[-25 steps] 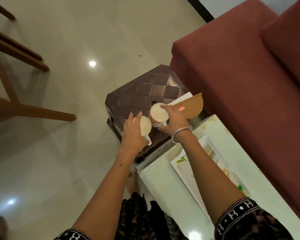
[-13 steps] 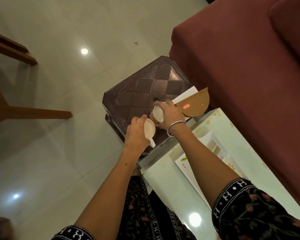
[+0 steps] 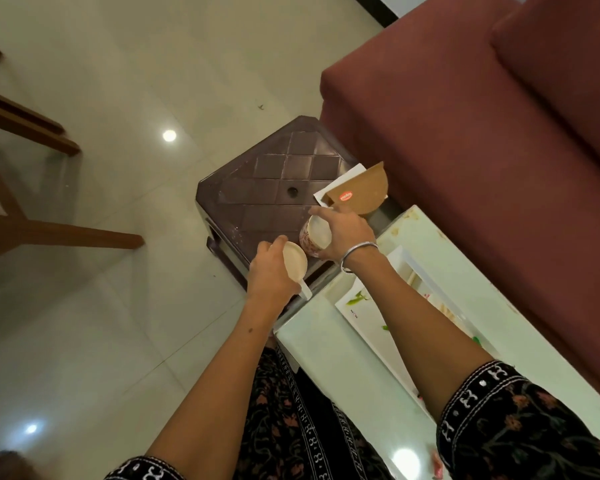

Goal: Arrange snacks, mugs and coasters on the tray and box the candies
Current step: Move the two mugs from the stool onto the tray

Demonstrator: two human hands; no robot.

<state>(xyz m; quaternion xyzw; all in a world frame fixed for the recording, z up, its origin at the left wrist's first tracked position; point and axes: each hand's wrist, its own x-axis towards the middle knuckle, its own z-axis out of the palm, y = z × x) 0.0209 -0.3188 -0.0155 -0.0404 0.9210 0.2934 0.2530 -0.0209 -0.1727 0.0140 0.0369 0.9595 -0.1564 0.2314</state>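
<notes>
Mugs, both cream inside: left hand [image 3: 269, 271] grips plain mug [image 3: 295, 262], right hand [image 3: 343, 233] grips patterned mug [image 3: 314, 235].

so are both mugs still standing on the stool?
No: the left hand and right hand each hold a mug tilted above the stool.

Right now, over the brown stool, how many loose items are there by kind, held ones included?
Mugs: 2, a plain cream mug held by the left hand, and a patterned mug held by the right hand.
Brown half-round card pieces: 1.
White paper sheets: 1.
Total: 4
</notes>
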